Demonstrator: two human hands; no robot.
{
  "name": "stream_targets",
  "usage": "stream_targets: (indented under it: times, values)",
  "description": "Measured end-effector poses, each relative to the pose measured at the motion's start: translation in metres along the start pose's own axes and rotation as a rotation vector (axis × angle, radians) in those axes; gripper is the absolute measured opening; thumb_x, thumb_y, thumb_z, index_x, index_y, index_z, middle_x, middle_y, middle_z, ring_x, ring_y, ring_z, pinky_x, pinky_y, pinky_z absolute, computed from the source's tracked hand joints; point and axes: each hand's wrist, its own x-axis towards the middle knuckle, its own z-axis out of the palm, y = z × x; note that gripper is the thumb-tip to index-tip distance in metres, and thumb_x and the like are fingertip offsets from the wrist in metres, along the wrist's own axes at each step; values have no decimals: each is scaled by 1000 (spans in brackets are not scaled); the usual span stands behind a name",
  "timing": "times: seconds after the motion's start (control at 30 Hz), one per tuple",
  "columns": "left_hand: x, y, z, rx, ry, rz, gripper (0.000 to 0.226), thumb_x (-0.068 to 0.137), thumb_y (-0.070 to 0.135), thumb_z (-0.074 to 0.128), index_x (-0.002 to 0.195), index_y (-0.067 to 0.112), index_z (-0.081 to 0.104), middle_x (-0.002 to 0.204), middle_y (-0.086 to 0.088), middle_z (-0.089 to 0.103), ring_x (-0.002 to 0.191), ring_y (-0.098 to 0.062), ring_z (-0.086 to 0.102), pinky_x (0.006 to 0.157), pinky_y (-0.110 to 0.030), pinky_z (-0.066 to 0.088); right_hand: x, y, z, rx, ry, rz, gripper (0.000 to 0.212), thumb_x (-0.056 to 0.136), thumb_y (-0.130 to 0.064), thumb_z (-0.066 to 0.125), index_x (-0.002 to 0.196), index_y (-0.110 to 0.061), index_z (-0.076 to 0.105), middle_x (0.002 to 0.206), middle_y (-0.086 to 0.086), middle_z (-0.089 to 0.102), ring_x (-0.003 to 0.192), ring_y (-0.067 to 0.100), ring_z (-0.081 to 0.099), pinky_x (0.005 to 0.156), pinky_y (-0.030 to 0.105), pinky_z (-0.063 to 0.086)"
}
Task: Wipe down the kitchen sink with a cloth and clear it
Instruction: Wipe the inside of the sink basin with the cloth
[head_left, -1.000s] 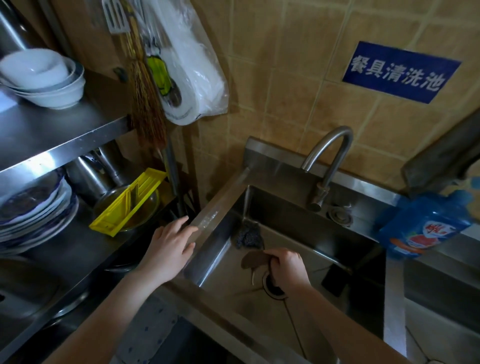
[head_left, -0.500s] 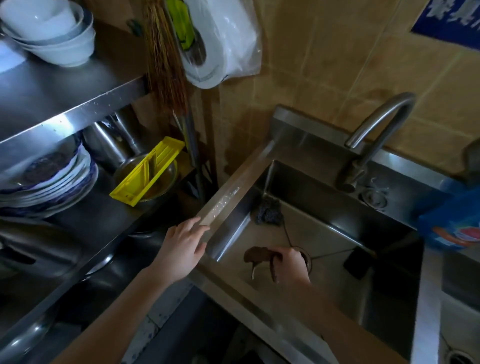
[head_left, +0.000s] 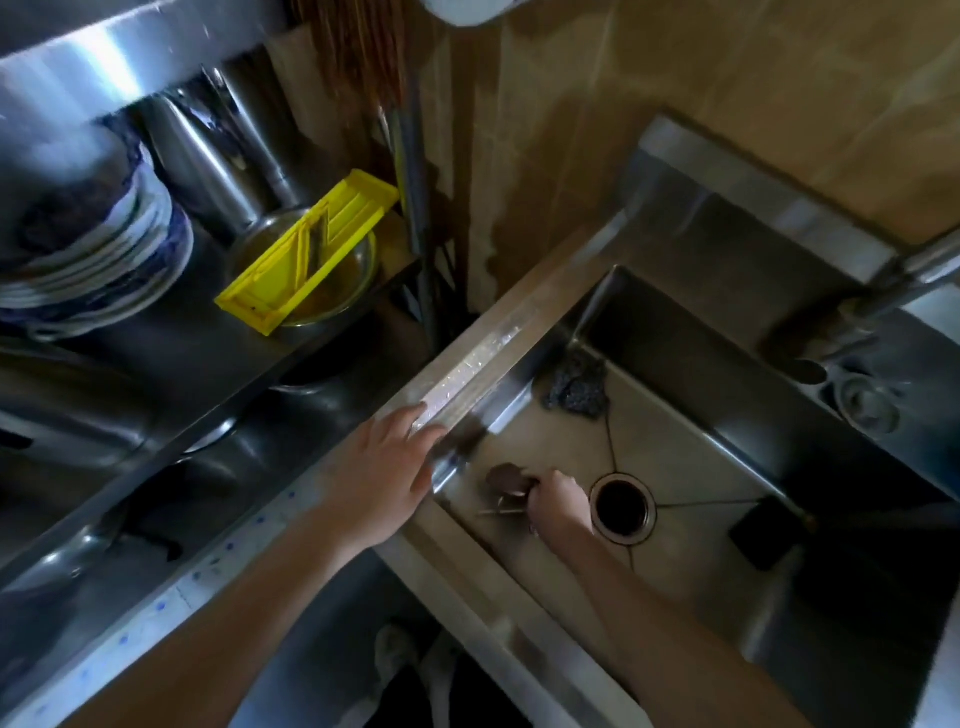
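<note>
Stainless steel all round, and we're into the wiping step, down in the deep stainless-steel sink (head_left: 483, 353). Right hand (head_left: 553, 501) is on the basin floor, fingers curled round a small crumpled brown cloth (head_left: 506, 477) that bulges out just past its knuckles, on the side nearer the left hand. Left hand (head_left: 387, 467) is relaxed, fingers straight, resting on the sink's rim just left of the right hand; it looks like a brace.

Round dark drain hole (head_left: 621, 506) sits just right of the right hand. Clearing isn't done yet, by my reading. A dark grey wire scourer (head_left: 576, 387) lies in the corner well ahead of the right hand, and a flat black square pad (head_left: 763, 530) lies beyond the drain, further right.

Next move, I'd say, calls for spreading the cloth flat and sweeping the floor toward the drain, then lifting those two out. There's a thin pale streak beside the cloth; I can't tell what it is.
</note>
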Motion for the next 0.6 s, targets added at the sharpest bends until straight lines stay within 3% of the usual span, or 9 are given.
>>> stream_targets:
  times: [0.13, 0.33, 0.4, 0.5, 0.6]
  values:
    - [12, -3, 11, -15, 10, 0, 45, 92, 29, 48, 135, 27, 39, 147, 0, 31, 139, -19, 24, 112, -44, 22, 22, -2, 21, -54, -70, -133, 39, 84, -9, 49, 117, -24, 64, 120, 3, 62, 108, 27, 58, 86, 29, 45]
    - [21, -5, 16, 4, 43, 15, 42, 87, 22, 55, 129, 21, 46, 141, -9, 39, 135, -29, 34, 106, -49, 29, 45, 9, 46, -328, -177, -384, 36, 88, -10, 51, 121, -23, 56, 122, -2, 52, 118, 20, 46, 85, 32, 48]
    - [22, -6, 16, 0, 66, 20, 42, 86, 22, 54, 127, 19, 47, 138, -11, 43, 130, -30, 39, 103, -50, 33, 51, 13, 53, -456, -213, -439, 43, 85, -6, 51, 125, -22, 53, 130, 2, 46, 125, 26, 40, 93, 36, 45]
    - [24, -6, 19, 3, 101, 38, 42, 84, 23, 54, 125, 18, 47, 136, -12, 45, 127, -30, 42, 101, -48, 35, 57, 20, 63, -611, -268, -495, 53, 90, -6, 46, 140, -22, 40, 154, 6, 25, 142, 33, 20, 111, 45, 27]
    - [30, -1, 23, 10, 113, 62, 41, 84, 19, 58, 124, 15, 52, 137, -15, 43, 128, -32, 41, 102, -47, 35, 62, 28, 66, -653, -262, -490, 54, 93, -11, 44, 144, -26, 33, 157, 2, 19, 144, 29, 16, 112, 45, 26]
